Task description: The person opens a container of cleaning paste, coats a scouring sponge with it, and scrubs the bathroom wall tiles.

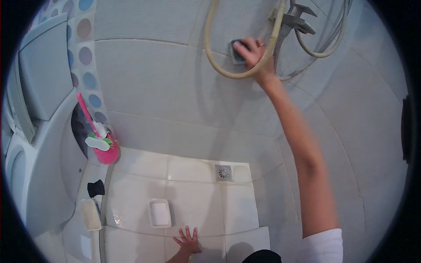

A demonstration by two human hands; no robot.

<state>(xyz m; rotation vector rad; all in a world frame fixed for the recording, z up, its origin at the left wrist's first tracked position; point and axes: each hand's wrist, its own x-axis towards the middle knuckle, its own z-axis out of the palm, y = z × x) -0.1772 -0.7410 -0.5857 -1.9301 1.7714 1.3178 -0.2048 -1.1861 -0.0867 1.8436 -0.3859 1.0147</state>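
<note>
Up on the grey wall tiles, my right hand [256, 55] presses a dark scrubbing sponge [237, 52] with a pale edge flat against the surface. A beige shower hose [210, 50] loops down in front of that wrist. Low in the view, my left hand [188, 242] lies on the floor tiles with its fingers spread, holding nothing. Just beyond its fingertips sits a small white rectangular tub [159, 213] with something whitish inside.
The metal shower mixer [298, 19] juts out above my right hand. A square drain [223, 173] is set in the floor. At left are the toilet [48, 175], a pink brush holder [106, 151], a second tub [91, 215] and a black pad [95, 188].
</note>
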